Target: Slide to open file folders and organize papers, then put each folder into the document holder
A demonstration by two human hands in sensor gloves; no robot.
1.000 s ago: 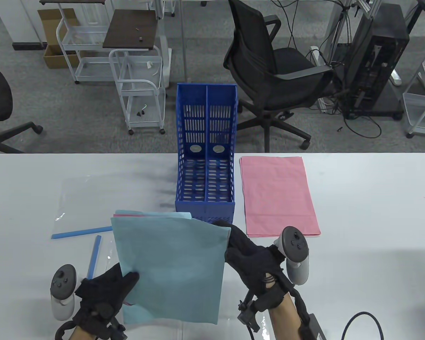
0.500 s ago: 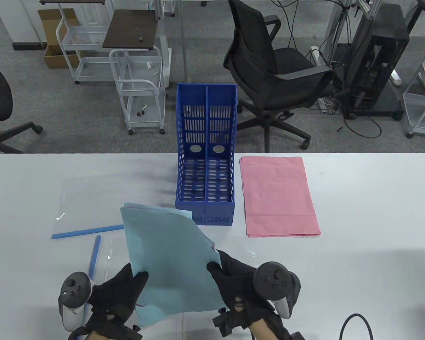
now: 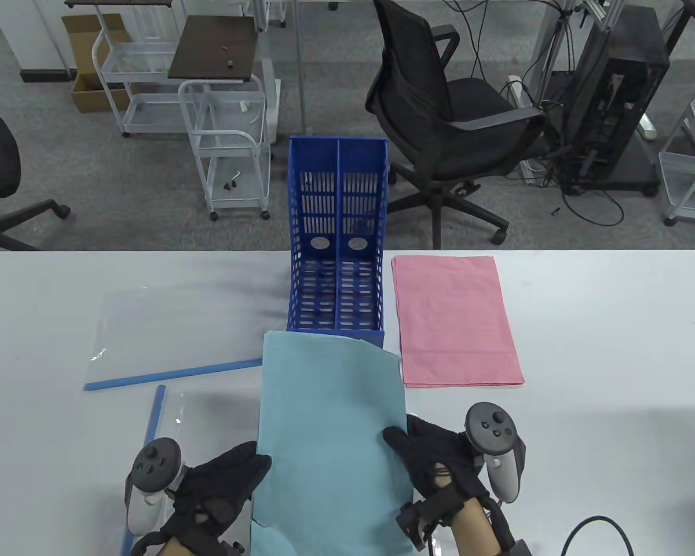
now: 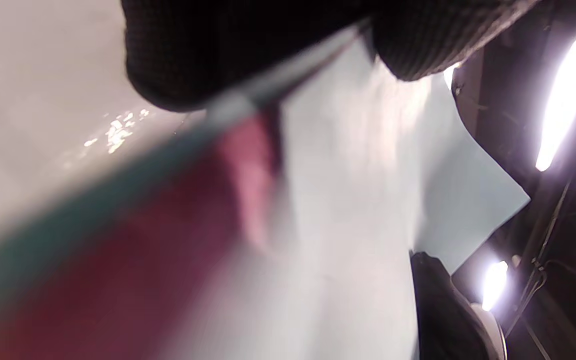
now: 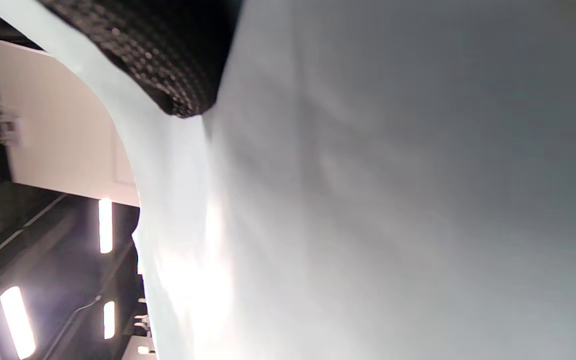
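Note:
A stack of light blue papers (image 3: pixel 330 428) is held upright above the table's near edge, just in front of the blue document holder (image 3: pixel 337 249). My left hand (image 3: pixel 223 492) grips its lower left edge and my right hand (image 3: pixel 434 457) grips its right edge. In the left wrist view the fingers (image 4: pixel 248 45) pinch the blue papers (image 4: pixel 368 200), with a pink sheet (image 4: pixel 168 240) showing in the stack. In the right wrist view a fingertip (image 5: pixel 168 65) presses the paper (image 5: pixel 393 200). Two clear folders with blue slide bars (image 3: pixel 174 373) (image 3: pixel 153 414) lie on the left.
A pink paper stack (image 3: pixel 454 321) lies flat right of the holder. The white table (image 3: pixel 614 347) is bare on the right. Beyond the far edge stand a black office chair (image 3: pixel 440 116), white carts (image 3: pixel 226 139) and a computer tower (image 3: pixel 614 98).
The blue paper stack moved right and turned upright to face the holder's front. Both hands shifted right with it, the right hand now at the stack's right edge.

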